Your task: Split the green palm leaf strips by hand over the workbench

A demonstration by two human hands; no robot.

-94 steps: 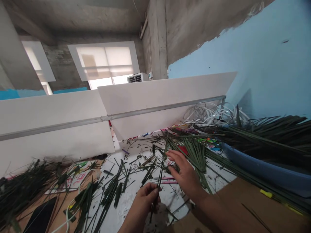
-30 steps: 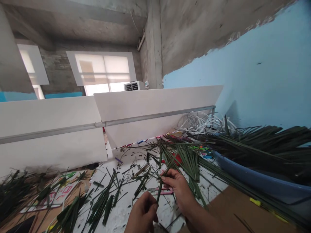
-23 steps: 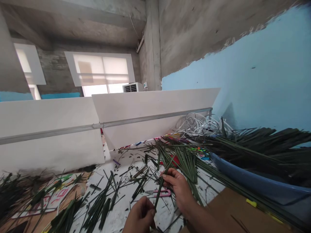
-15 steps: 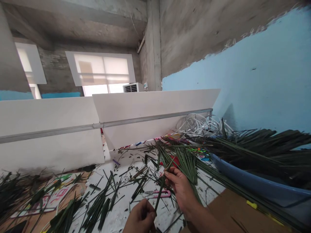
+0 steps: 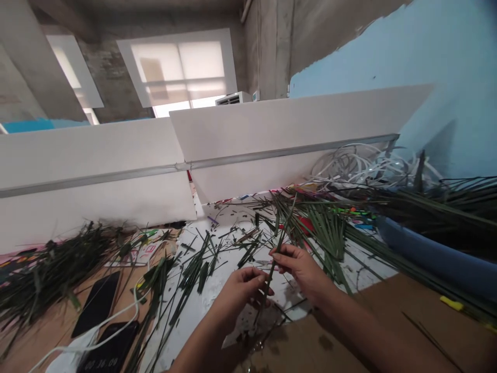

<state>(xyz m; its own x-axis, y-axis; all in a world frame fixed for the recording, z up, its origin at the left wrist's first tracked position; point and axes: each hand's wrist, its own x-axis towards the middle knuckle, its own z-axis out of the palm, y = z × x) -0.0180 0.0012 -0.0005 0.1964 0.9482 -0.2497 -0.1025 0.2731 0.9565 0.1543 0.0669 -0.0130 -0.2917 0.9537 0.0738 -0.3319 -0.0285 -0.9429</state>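
I see a thin green leaf strip [image 5: 271, 271] held at a slant between two bare hands, its low end near the person and its tip pointing far and a bit right. The left hand [image 5: 248, 290] is nearer; its fingers are bent, the tips right by the low part of the strip, but I cannot tell if they squeeze it. The right hand [image 5: 297, 264] is a little farther up the strip, thumb and finger pinched on it, and a long piece sticks out past them. On the near left, a dark phone screen [image 5: 112, 344] shows pale numbers that look like 00 36 09. Just past it lies a flat black phone [image 5: 97, 303]. Farther on, a card [image 5: 145, 254] has red marks too blurry to read. On the near right is a flat brown sheet [image 5: 399, 295]. Past it, the white tabletop [image 5: 212, 298] is dotted with little bits, and skinny dark leaf pieces [image 5: 194, 269] lie there in a loose bunch. A bushy heap [image 5: 58, 274] sits on the left. On the right is a curvy blue tub [image 5: 430, 248] with long leaves in it, near a green leaf fan [image 5: 330, 235]. Behind are white loops [image 5: 357, 163], then smooth white boards [image 5: 279, 129], and far away a bright window [image 5: 178, 67].
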